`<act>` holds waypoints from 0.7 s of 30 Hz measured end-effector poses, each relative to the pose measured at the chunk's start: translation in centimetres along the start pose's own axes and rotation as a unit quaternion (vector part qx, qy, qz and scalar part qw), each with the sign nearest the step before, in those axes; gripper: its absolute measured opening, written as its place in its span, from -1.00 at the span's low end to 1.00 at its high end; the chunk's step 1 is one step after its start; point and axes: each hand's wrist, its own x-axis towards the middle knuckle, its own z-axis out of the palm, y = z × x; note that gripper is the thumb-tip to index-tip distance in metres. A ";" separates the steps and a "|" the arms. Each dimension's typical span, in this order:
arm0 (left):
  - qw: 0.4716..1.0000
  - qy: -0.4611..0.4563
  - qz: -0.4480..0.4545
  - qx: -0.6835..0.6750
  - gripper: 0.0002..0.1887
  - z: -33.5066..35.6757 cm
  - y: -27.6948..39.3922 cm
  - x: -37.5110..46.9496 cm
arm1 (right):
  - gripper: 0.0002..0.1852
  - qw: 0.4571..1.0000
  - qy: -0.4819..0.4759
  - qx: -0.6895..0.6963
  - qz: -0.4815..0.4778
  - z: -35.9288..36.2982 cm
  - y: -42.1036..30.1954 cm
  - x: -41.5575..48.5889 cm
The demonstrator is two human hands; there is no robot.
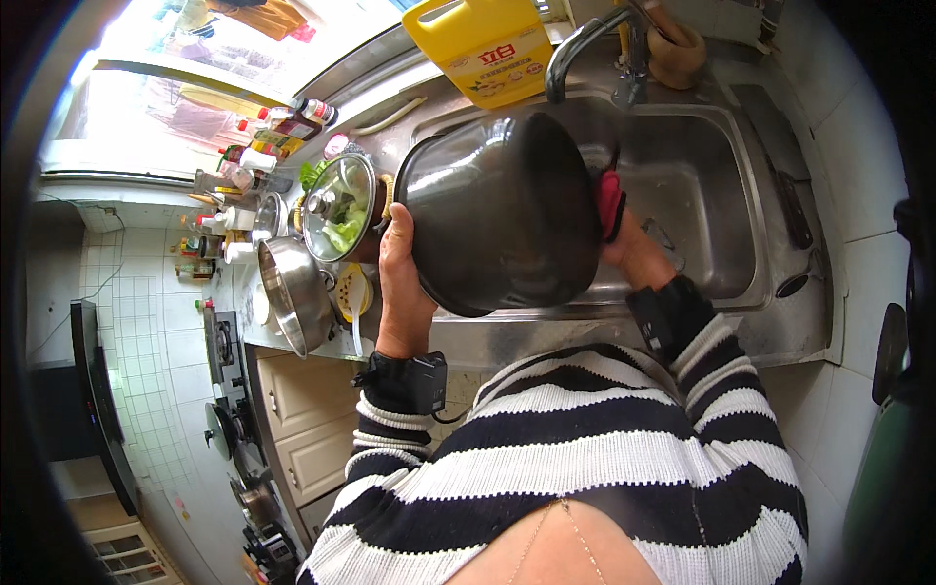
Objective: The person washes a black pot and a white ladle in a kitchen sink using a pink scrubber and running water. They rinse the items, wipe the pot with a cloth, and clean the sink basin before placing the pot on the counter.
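Note:
A large dark cooking pot (504, 212) is tilted on its side over the double-basin steel sink (760, 219). My left hand (404, 281) grips its rim side, thumb up. At the pot's other end my right hand (632, 245) holds a red and black cloth or sponge (610, 207) against it; the fingers are mostly hidden behind the pot. The curved metal faucet (585, 44) rises behind the pot, and no water stream can be made out.
A yellow detergent jug (486, 51) stands behind the sink. To the left are a glass-lidded pot (340, 208) with green leaves, a steel bowl (296, 292), a yellow bowl (354, 292) with a white spoon, and several bottles. A cleaver (775, 139) lies at the right edge.

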 end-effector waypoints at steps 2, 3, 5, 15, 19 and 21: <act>0.999 0.024 0.039 -0.026 -0.41 0.5 -0.8 0.3 | -0.47 0.999 0.047 0.011 -0.020 0.8 1.8 -0.2; 0.997 0.031 0.056 -0.040 -0.43 1.0 -1.6 0.5 | -0.43 0.997 0.072 0.015 -0.035 1.0 2.6 -0.5; 0.994 0.066 0.082 0.007 -0.54 2.1 -2.9 0.3 | -0.43 0.990 0.110 0.032 -0.080 1.8 4.8 -1.3; 0.809 -0.018 0.265 0.525 -0.62 4.2 -8.9 -0.9 | -0.53 0.956 0.246 0.042 -0.152 7.0 7.3 -4.5; 0.748 -0.086 0.312 0.580 -0.65 5.1 -9.2 -0.5 | -0.42 0.934 0.224 -0.060 -0.271 6.1 8.2 -4.7; 0.731 -0.117 0.318 0.593 -0.66 5.9 -8.2 -0.7 | -0.45 0.912 0.266 -0.133 -0.282 6.2 8.6 -4.9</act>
